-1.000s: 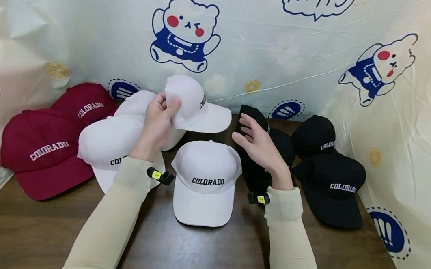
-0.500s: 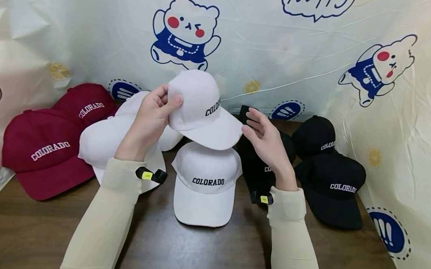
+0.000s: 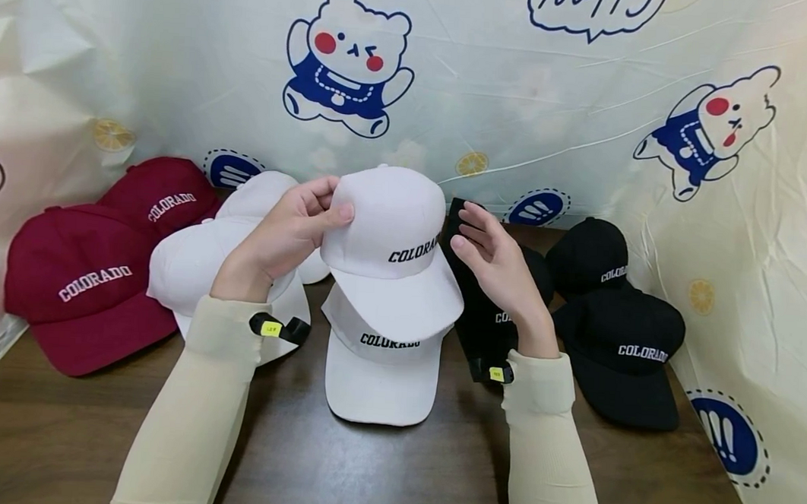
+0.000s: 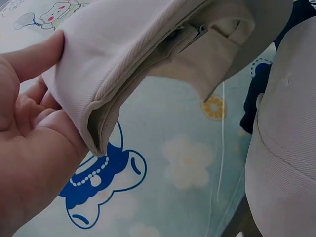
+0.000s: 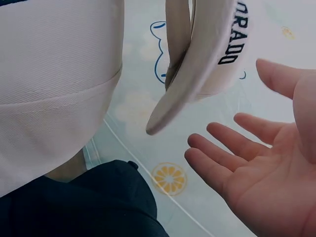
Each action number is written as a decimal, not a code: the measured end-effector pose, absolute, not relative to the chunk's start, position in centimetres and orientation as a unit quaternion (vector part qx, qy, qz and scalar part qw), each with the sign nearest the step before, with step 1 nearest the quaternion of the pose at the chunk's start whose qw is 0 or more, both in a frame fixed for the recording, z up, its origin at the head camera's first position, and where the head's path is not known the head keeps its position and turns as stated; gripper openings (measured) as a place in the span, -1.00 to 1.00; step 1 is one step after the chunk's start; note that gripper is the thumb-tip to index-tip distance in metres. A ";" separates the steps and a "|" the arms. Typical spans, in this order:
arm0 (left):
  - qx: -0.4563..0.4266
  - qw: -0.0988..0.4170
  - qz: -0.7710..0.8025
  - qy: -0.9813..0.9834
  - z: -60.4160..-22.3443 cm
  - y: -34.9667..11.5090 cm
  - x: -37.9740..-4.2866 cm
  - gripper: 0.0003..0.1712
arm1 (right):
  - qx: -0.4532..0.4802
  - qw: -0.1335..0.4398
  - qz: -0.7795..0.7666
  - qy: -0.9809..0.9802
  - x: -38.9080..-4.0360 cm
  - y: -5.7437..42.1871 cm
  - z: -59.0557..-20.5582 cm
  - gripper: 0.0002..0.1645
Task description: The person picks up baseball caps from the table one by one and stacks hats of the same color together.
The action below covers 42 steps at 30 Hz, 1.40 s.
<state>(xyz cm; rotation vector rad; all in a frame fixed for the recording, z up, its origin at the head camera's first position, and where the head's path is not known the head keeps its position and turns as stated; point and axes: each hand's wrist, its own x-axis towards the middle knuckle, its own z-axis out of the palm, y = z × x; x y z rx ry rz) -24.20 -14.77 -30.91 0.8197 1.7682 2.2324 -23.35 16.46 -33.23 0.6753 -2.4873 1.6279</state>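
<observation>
We see the left hand (image 3: 270, 237) pinching the left side of the upper white cap (image 3: 386, 221), its brim pointing near and slightly right, above and just far of the lower white cap (image 3: 382, 392); the right hand (image 3: 495, 268), thumb and fingers apart, holds nothing, nearer the brim; the head view overlaps both caps, while the right wrist view shows us a gap.

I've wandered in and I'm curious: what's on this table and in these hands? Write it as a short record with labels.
Left hand: pinches upper white cap
Right hand: open, apart from that cap
Beneath: lower white cap, on table
Left side: red caps, other white caps
Right side: black caps
</observation>
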 end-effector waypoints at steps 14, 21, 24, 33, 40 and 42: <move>0.344 0.166 0.724 0.574 -31.7 -15.2 -24.3 -0.84 | 0.291 -0.003 0.534 -0.794 -21.4 15.4 -30.9 -0.22; 0.353 0.184 0.711 0.580 -31.9 -15.6 -24.2 -0.83 | 0.317 -0.007 0.534 -0.784 -21.4 15.4 -31.0 -0.20; 0.358 0.193 0.707 0.579 -32.1 -15.7 -24.3 -0.83 | 0.320 -0.009 0.521 -0.791 -21.4 15.4 -31.1 -0.25; 0.340 0.204 0.646 0.652 -31.7 -16.1 -24.1 -0.81 | 0.300 -0.016 0.484 -0.822 -21.1 15.5 -31.1 -0.37; 0.327 0.205 0.592 0.707 -31.1 -16.3 -23.9 -0.73 | 0.282 -0.037 0.473 -0.834 -21.1 15.7 -31.0 -0.42; 0.323 0.212 0.587 0.712 -31.1 -16.3 -24.0 -0.73 | 0.279 -0.051 0.475 -0.833 -21.3 15.8 -31.3 -0.41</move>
